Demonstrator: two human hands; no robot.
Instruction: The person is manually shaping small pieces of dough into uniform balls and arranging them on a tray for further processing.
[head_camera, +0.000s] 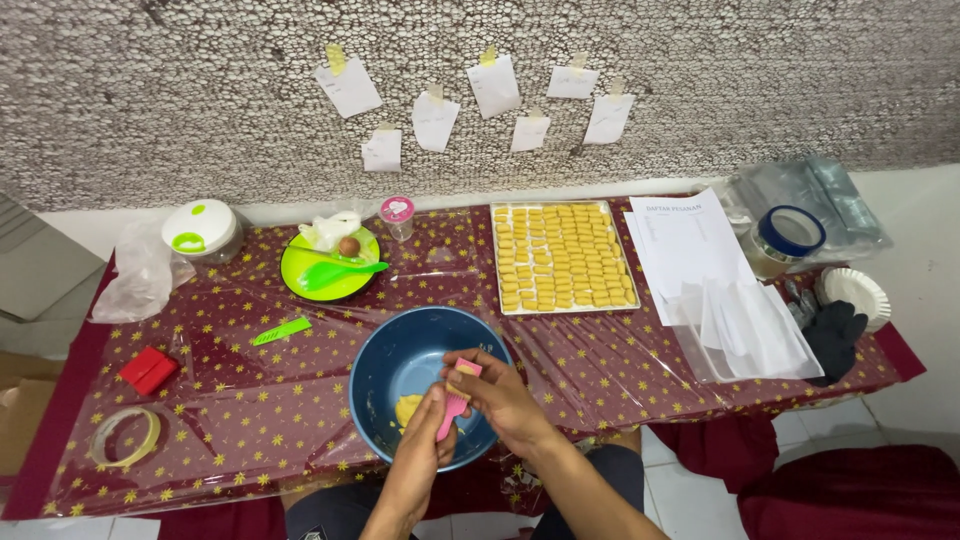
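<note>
Over a dark blue bowl (385, 365) both my hands meet. My left hand (425, 440) grips the lower end of a pink comb-like tool (452, 410). My right hand (500, 395) presses a small piece of yellow dough (461, 378) onto the tool's top with thumb and fingers. A lump of yellow dough (408, 408) lies inside the bowl. Behind the bowl stands a metal tray (628, 255) filled with rows of small yellow dough pieces.
On the star-patterned tablecloth lie a green plate (300, 275) with a green spoon and an egg, a green strip (282, 330), a red box (149, 370), a tape roll (125, 436), papers (700, 250), a black glove (838, 335) and lidded containers.
</note>
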